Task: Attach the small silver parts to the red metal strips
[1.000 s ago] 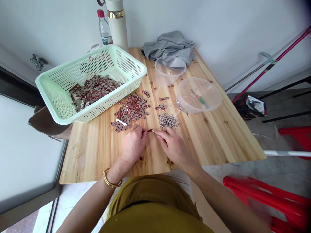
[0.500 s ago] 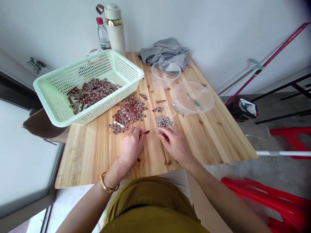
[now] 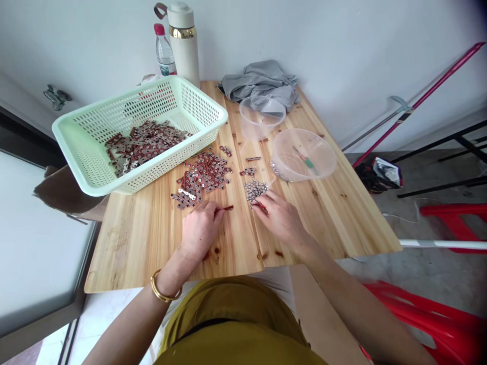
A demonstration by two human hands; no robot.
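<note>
Pinched in my left hand (image 3: pixel 200 225) is a thin reddish-brown strip (image 3: pixel 228 208), its end sticking out to the right over the wooden table. My right hand (image 3: pixel 279 215) is closed at the near edge of a pile of small silvery metal pieces (image 3: pixel 254 189). Something narrow and red (image 3: pixel 262 207) shows between its fingers, too small to name. Left of the pile lies a heap of similar strips (image 3: pixel 207 170) with metal dots, just beyond my left hand. A few more strips (image 3: pixel 248 172) lie behind the metal pieces.
A pale green perforated basket (image 3: pixel 152 175) holding many strips stands at the left. Two clear round tubs (image 3: pixel 323 159) are at the right, one with a green-handled tool (image 3: pixel 308 162) inside. Behind are grey cloth (image 3: pixel 258 78), a flask (image 3: pixel 186 56) and a bottle (image 3: pixel 164 53).
My right hand has moved slightly right, its fingertips now against the near side of the metal pieces, with red showing in its grip. My left hand has shifted slightly left, still pinching the strip.
</note>
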